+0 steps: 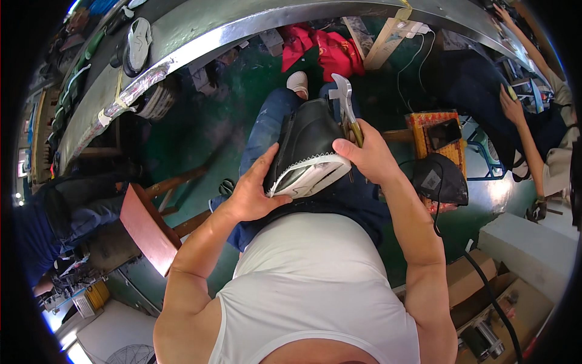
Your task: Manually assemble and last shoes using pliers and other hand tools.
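A black shoe upper (309,130) with a white, zigzag-edged underside rests over my lap, its underside tilted toward me. My left hand (250,189) is closed round its left side, thumb along the white lower edge. On the other side my right hand (373,155) presses its thumb against the shoe near the underside. That same hand also grips silver-headed lasting pliers (344,100), which point away from me beside the shoe. The fingers behind the pliers' yellowish handles are mostly hidden.
A metal-edged bench (242,27) curves across the far side, with a light shoe (139,45) on it. At right, a phone (444,134) lies on an orange patterned seat beside a black bag (441,181). A co-worker's hand (512,104) is farther right. A wooden stool (148,227) stands left.
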Demonstrator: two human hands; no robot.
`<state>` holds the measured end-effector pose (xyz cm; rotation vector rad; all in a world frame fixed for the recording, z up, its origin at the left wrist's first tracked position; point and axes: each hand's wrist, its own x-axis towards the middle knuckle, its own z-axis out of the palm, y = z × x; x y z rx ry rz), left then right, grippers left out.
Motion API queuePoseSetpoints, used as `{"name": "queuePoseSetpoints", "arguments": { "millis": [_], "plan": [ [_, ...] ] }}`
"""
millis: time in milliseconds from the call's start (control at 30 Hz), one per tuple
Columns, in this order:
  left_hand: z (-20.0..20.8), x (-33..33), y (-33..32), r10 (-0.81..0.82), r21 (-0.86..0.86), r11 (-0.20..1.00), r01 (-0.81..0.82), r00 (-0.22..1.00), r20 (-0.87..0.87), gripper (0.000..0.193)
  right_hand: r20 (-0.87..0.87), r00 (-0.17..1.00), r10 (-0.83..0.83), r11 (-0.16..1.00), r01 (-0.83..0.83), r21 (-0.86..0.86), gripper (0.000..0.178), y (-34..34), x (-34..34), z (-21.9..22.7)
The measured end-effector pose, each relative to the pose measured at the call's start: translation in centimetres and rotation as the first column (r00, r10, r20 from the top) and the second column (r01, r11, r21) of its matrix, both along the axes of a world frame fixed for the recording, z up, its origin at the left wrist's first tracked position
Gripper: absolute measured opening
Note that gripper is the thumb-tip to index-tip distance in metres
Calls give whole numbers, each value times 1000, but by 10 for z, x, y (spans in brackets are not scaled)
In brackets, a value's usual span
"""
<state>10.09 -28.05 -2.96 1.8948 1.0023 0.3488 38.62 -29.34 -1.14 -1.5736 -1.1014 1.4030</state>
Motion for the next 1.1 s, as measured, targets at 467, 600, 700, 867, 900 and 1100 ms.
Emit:
{"name": "queuePoseSetpoints", "arguments": {
  "millis": [467, 600, 700, 867, 900, 1100],
  "plan": [
    [-8, -12, -4, 59, -75, 996, -57, 998, 32, 108, 30, 994, 106, 990, -108, 95, 69, 8, -10, 0],
    [-13, -21, 6, 256, -379, 917, -121, 909, 330, 103, -325, 942, -85, 996, 90, 0, 47, -4, -3, -29],
    [-4, -56, 11, 542, -449, 831, -328, 664, 516, 86, -228, 964, -136, 983, 103, -149, 38, -10, 7, -45],
    [49, -133, 75, 721, -127, 550, -825, 393, 571, 62, -186, 974, -132, 966, 84, -245, 33, -25, 29, -86],
    [60, -153, 98, 758, -79, 473, -878, 359, 545, 58, -228, 957, -177, 954, 110, -278, 31, -24, 29, -85],
    [128, -278, 257, 858, 26, 406, -914, 390, 335, 62, -279, 950, -139, 957, 57, -283, 27, -13, 30, -92]
  ]
}}
